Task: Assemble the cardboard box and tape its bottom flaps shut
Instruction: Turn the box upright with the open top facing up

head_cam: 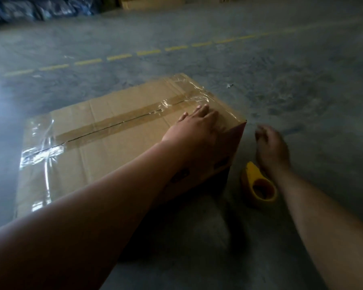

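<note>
Grey concrete floor (281, 84) fills the view, crossed by a dashed yellow line (117, 57) toward 11 o'clock, with dark wrapped bundles (46, 7) and more cartons (151, 2) blurred at the far edge. On the floor, at the centre, the box (117, 155) is stood with its bottom flaps up. Its long axis is laid from 8 o'clock to 2 o'clock, and the centre seam (113, 127) is seen covered along that axis by tape (88, 132), with clear strips crossed over both ends.

The left hand (194, 127) is pressed flat, fingers spread and grasping nothing, on the flaps at the box's 2 o'clock end, just short of the near corner. The right hand (270, 147) is held loosely curled and empty above the floor, off the box at its 3 o'clock side. The tape roll (259, 185) is laid on the floor just beside that wrist, toward 7 o'clock from the hand, so the right hand is judged much the nearer to it. The taping looks almost done; smoothing the end strip is judged the step in hand.

The box's far and left sides are hidden. Its near side is shaded and partly covered by the left forearm. Printed marks there cannot be read. Whether the roll's loose end is free cannot be told.
</note>
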### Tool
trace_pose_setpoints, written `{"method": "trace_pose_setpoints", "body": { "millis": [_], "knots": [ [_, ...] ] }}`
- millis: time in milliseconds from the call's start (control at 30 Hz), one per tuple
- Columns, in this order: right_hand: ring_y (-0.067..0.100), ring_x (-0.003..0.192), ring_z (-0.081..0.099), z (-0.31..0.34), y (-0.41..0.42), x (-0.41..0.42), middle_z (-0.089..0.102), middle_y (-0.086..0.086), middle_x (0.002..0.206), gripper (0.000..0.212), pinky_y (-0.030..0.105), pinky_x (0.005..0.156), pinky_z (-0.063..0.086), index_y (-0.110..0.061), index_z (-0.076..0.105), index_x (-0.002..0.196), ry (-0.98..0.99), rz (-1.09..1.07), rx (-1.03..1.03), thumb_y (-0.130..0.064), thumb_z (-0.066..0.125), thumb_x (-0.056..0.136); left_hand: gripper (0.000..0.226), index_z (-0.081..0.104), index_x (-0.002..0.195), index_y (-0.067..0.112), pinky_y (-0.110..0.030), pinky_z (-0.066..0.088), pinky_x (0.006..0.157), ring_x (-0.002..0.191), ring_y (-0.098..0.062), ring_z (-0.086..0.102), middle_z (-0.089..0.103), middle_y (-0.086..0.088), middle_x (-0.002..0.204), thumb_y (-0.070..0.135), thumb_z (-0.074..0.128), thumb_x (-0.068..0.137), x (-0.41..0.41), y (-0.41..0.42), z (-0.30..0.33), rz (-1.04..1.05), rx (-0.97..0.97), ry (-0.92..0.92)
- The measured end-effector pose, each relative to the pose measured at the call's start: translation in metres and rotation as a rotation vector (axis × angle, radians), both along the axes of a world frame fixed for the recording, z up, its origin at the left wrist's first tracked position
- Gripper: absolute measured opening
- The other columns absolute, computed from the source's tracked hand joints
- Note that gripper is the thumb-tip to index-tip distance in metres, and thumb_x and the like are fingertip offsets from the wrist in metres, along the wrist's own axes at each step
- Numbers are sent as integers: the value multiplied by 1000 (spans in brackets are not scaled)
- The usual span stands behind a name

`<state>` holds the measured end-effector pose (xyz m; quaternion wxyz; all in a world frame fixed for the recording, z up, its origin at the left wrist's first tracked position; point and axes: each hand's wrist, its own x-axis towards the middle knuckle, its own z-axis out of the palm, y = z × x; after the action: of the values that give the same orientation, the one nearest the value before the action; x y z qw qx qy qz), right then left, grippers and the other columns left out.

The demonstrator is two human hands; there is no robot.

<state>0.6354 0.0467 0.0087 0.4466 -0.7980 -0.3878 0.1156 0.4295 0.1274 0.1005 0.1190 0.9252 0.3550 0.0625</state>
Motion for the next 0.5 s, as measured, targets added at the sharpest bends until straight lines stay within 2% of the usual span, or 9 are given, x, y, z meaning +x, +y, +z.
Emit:
{"method": "trace_pose_setpoints", "body": {
  "millis": [100, 167, 233, 300, 400, 467, 500],
  "knots": [
    [12, 109, 57, 68, 21, -11, 62, 2, 124, 39, 18, 85, 43, -20, 58, 128, -34, 137, 169, -40, 46, 97, 64, 18, 156, 27, -39, 4, 120, 151, -18, 8, 10, 0, 165, 56, 31, 100, -34, 6, 12, 51, 24, 7],
    [8, 107, 58, 95, 40, -24, 63, -1, 122, 42, 16, 85, 43, -25, 57, 129, -59, 281, 175, -46, 51, 93, 69, 17, 157, 28, -41, 7, 120, 151, -17, 10, 12, 1, 165, 61, 32, 97, -74, 15, 15, 104, 108, 36],
    [11, 110, 57, 114, 65, -37, 60, -2, 124, 50, 22, 88, 41, -29, 54, 133, -109, 390, 83, -53, 55, 89, 73, 18, 156, 29, -41, 10, 121, 151, -16, 13, 15, 0, 164, 64, 34, 95, -123, 26, 14, 197, 148, 33],
    [15, 120, 52, 124, 89, -46, 54, 1, 135, 64, 26, 93, 38, -34, 47, 138, -185, 433, -49, -64, 56, 82, 75, 22, 155, 30, -43, 10, 122, 150, -16, 14, 18, 0, 164, 67, 36, 92, -172, 38, 13, 334, 158, 20],
    [24, 138, 36, 125, 112, -54, 32, 3, 154, 105, 38, 110, 31, -42, 31, 146, -311, 464, -335, -92, 46, 55, 86, 24, 154, 30, -49, 10, 121, 151, -19, 10, 17, -2, 164, 76, 43, 84, -240, 47, 8, 567, 145, 14],
    [26, 144, 23, 115, 116, -58, 20, 2, 159, 124, 44, 115, 22, -45, 18, 148, -279, 509, -509, -100, 43, 40, 96, 26, 153, 31, -51, 14, 120, 152, -23, 7, 15, -4, 164, 83, 48, 75, -272, 44, 2, 716, 59, -27],
    [27, 144, 23, 111, 116, -62, 20, 2, 159, 129, 44, 115, 21, -47, 14, 148, -241, 527, -554, -101, 43, 35, 100, 29, 153, 30, -50, 18, 120, 151, -25, 10, 16, -4, 164, 84, 51, 71, -283, 41, -1, 770, 1, -86]
  ]
}}
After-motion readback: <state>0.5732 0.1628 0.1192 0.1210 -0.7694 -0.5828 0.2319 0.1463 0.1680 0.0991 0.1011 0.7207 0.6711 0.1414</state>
